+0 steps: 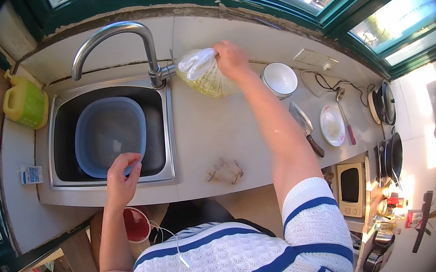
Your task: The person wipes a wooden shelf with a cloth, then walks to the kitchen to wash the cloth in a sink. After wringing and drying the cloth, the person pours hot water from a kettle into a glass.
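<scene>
My right hand (230, 59) grips the gathered top of a clear plastic bag (198, 66) beside the faucet. Yellow-green food, perhaps bean sprouts, fills the lower part of the bag, which rests on or just above the counter. In the steel sink (157, 128) sits a blue plastic basin (81, 131) with cloudy water (113, 127) in it. My left hand (125, 177) is at the basin's near right rim, thumb and fingertips pinched on it. A small heap of brownish scraps (225, 171) lies on the counter's front part.
An arched faucet (148, 35) stands behind the sink. White bowls (279, 80), a cleaver (305, 124), an oval plate (332, 125) and a ladle (347, 117) are to the right. A yellow-green jug (28, 102) stands left. Below the counter is a red bucket (136, 226).
</scene>
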{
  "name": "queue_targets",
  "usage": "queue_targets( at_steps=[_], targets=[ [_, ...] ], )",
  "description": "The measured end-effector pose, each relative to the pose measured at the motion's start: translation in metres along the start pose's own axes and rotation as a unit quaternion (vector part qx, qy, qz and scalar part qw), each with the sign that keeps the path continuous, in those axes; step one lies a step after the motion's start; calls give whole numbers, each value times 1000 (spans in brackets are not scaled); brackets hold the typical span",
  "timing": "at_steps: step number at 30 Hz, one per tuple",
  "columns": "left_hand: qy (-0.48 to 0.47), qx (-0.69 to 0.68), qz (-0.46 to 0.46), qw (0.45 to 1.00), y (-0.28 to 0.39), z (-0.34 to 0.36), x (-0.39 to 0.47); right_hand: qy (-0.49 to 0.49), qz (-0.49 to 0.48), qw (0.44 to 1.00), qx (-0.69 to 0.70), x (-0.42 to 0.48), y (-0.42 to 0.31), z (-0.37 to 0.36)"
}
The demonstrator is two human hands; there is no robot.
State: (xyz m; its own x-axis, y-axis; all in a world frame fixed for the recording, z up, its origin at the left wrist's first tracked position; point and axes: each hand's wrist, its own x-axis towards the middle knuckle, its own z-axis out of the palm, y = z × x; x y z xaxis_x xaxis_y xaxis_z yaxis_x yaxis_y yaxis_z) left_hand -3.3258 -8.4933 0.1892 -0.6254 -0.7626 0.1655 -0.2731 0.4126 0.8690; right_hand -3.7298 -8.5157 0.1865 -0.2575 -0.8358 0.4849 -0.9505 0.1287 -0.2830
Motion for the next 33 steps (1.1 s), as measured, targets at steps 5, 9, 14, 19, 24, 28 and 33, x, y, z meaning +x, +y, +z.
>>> queue_targets(
  at_steps=[5,9,14,19,24,28,33],
  targets=[
    [-13,14,-17,1000,-4,-4,-6,52,24,998,31,2,4,42],
    [-5,9,-40,999,-11,-1,-9,154,-1,988,10,-30,-18,22],
    [-23,8,-16,1000,-10,8,-4,-82,-64,987,121,-224,-71,-33],
    [-42,19,-14,999,-1,22,5,-126,-105,983,81,-290,-89,-36],
    [-48,47,-7,998,13,37,-1,1,28,994,109,-253,-36,3],
    [-52,68,-32,996,22,52,-13,110,208,971,-29,-193,38,44],
    [-42,88,-60,993,36,67,-31,-18,-5,987,162,-243,-50,73]
  ],
)
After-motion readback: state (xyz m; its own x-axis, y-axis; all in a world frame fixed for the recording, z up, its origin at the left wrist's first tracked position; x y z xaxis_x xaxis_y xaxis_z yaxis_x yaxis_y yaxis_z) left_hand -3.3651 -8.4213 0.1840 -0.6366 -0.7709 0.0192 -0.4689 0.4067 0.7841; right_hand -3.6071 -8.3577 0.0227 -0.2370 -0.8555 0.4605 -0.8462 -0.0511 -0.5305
